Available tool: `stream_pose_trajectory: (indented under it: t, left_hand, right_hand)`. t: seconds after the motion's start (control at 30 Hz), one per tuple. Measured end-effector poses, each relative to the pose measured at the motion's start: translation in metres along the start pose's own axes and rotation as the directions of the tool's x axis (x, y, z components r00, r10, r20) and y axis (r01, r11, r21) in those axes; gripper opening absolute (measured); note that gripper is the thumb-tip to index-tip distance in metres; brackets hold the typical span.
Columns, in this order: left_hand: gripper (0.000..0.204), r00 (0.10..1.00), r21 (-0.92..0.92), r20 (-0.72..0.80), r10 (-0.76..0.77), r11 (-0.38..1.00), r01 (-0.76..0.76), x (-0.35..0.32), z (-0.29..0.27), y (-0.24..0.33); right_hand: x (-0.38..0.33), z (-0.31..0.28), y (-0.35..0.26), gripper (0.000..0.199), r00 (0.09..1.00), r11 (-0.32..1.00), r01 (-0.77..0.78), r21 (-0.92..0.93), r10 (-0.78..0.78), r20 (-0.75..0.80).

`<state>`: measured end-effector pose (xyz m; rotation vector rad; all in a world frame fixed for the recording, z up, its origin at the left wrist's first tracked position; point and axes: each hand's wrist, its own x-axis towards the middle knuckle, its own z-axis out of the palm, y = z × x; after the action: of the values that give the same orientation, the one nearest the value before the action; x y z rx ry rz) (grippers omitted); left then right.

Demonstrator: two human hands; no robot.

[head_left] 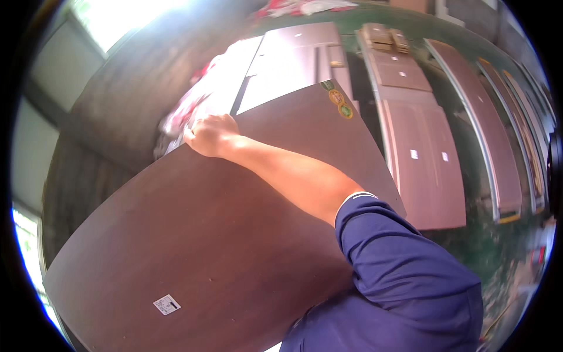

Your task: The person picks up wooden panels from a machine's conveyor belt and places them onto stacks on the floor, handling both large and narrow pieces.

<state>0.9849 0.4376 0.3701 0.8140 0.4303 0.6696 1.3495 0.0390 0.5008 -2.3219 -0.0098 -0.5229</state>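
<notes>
A large brown panel [193, 217] stands tilted in front of me and fills much of the view. It has a small white label low on its face and round gold and green stickers at its upper right corner. Across its face reaches my right arm, in a dark blue short sleeve. My right hand [212, 135] is closed over the panel's upper edge, with the fingertips hidden behind it. My left hand does not show.
Stacks of similar brown panels [425, 167] lie on the green floor to the right, with smaller boards [378, 35] on one stack's far end. Pale panels [284, 70] and red-and-white wrapping [176, 123] lie beyond my hand. A wall with windows stands left.
</notes>
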Motion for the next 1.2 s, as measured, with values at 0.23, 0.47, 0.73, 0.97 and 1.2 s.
stream_pose_trajectory:
  t: [0.23,0.47,0.73,0.97,1.2]
  left_hand:
    - [0.055,0.923,0.128,0.346,-0.167,0.983,0.13,0.013,0.072,-0.032]
    - [0.06,0.646,0.096,0.482,-0.592,0.769,0.632,-0.026,0.115,-0.05]
    - [0.064,0.353,0.374,0.501,-0.79,0.565,0.735,-0.043,0.178,-0.13]
    - [0.063,0.078,0.449,0.447,-0.891,0.299,0.842,-0.098,0.197,-0.188]
    - [0.065,0.117,0.612,0.273,-0.955,0.266,0.745,-0.177,0.205,-0.21]
  right_hand:
    - [-0.112,-0.179,0.054,0.037,0.892,0.933,-0.309,-0.185,0.217,-0.396]
    - [-0.263,-0.293,0.067,0.041,0.668,0.675,-0.679,-0.289,0.405,-0.625]
    - [-0.378,-0.358,0.068,0.045,0.39,0.377,-0.899,-0.221,0.463,-0.796]
    - [-0.464,-0.385,0.122,0.047,0.227,0.184,-0.97,-0.161,0.43,-0.874]
    - [-0.548,-0.419,0.148,0.048,0.162,0.102,-0.987,-0.127,0.53,-0.833]
